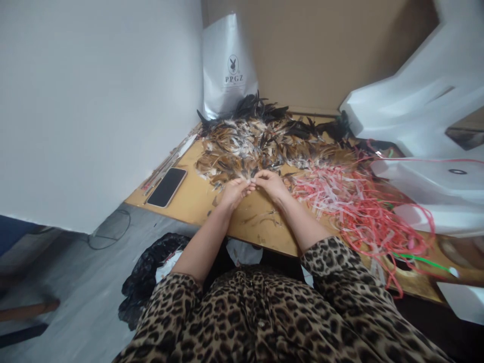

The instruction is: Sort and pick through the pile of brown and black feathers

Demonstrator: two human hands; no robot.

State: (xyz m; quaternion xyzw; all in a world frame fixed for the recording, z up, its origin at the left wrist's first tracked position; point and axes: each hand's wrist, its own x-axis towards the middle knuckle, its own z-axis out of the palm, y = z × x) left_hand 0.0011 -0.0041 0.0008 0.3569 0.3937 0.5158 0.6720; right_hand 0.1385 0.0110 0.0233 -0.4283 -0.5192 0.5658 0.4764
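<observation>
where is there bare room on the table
Bare tabletop shows between the phone and left hand. Between the forearms it's lightly littered. Crowded: feathers beyond the hands, tangled strips right of the right hand.

I can read the dark capitals PPGZ (pixel 234 79) on the pale, silvery bag (pixel 225 93) standing ahead of me, at the back of the worktop (pixel 196 194). Above those letters I see a rabbit-head emblem (pixel 233 64) inside a thin oval outline; the tiny print (pixel 234 84) below is too small for me
</observation>
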